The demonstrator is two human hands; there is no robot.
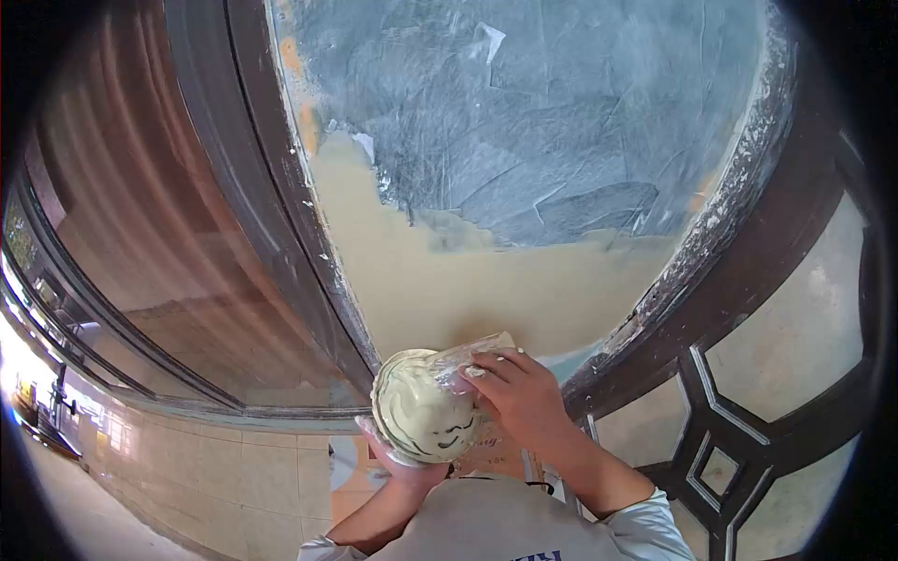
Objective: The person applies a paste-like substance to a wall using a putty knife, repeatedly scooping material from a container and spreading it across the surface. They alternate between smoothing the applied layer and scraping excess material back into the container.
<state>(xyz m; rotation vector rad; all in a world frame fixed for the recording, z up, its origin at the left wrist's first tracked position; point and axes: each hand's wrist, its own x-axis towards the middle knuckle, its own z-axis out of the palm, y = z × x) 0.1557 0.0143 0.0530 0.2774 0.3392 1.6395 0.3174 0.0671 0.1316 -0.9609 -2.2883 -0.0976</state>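
My left hand (400, 458) is wrapped under a round tub (378, 397) and holds it up in front of my body. Pale cream putty (421, 402) fills the tub and coats its rim. In my right hand (526, 397) is a flat putty scraper (468, 355), smeared with the same paste. My fingers close round it, and its blade lies over the tub's upper right rim. Behind the tub stands a wall panel, its lower part coated in smooth cream putty (505, 285) and its upper part bare blue-grey (552, 122) with scuffs.
A dark frame (271, 187) with glass and a brown curtain (140, 187) borders the panel on the left. On the right runs a paint-spattered dark frame (739, 187) beside patterned metalwork (720, 411). Tiled floor (234, 467) and a printed cardboard box (351, 477) lie below.
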